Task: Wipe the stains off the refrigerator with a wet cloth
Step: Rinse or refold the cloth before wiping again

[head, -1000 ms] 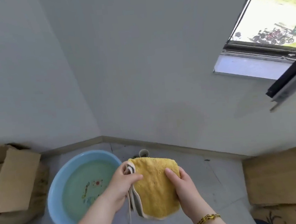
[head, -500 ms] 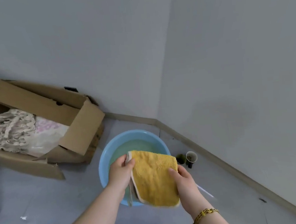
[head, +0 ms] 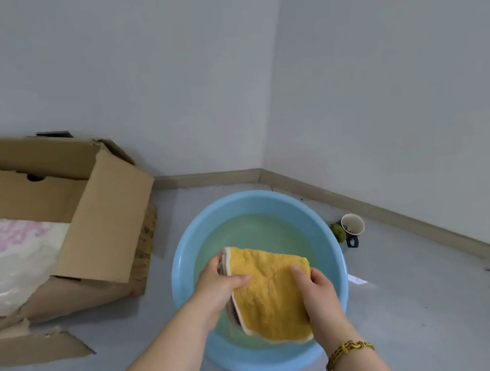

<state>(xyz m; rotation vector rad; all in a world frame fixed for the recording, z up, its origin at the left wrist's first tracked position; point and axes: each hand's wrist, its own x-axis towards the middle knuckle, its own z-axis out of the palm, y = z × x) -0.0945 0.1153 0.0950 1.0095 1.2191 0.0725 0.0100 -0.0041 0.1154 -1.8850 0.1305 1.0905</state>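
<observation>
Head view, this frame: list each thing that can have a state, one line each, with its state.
yellow cloth: folded, held over the basin by both hands.
left hand: gripping the cloth's left edge.
right hand: gripping the cloth's right edge.
blue basin: on the floor, holding water.
cardboard box: open, flaps up, fabric inside.
cup: standing on the floor by the wall; contents unclear.

Bare forearms; a gold chain bracelet (head: 348, 352) circles the right wrist.
</observation>
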